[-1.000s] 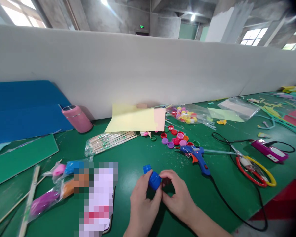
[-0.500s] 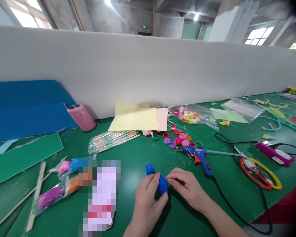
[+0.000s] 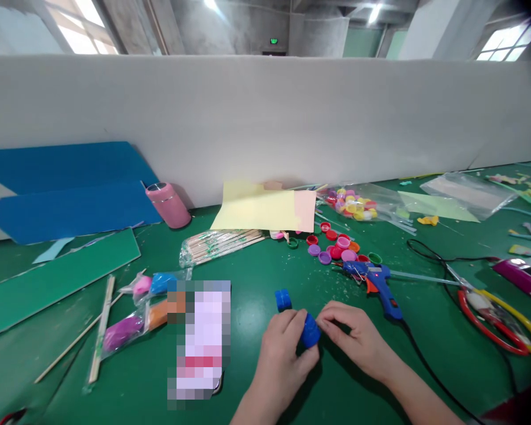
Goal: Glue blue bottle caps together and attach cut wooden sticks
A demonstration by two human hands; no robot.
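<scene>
While the left hand [image 3: 287, 348] grasps blue plastic caps [image 3: 310, 332], partly hidden, the right hand [image 3: 356, 336] pinches alongside, any held item indiscernible.

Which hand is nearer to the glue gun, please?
Right. The right hand is just below and left of the glue gun in the picture, not touching it; the left hand, holding a blue piece, is farther to the left.

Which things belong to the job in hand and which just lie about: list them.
Job: blue piece in left hand, right hand close by; perhaps blue glue gun.

Seemingly lying about: pink flask, wrapped sticks, yellow sheet.
</scene>
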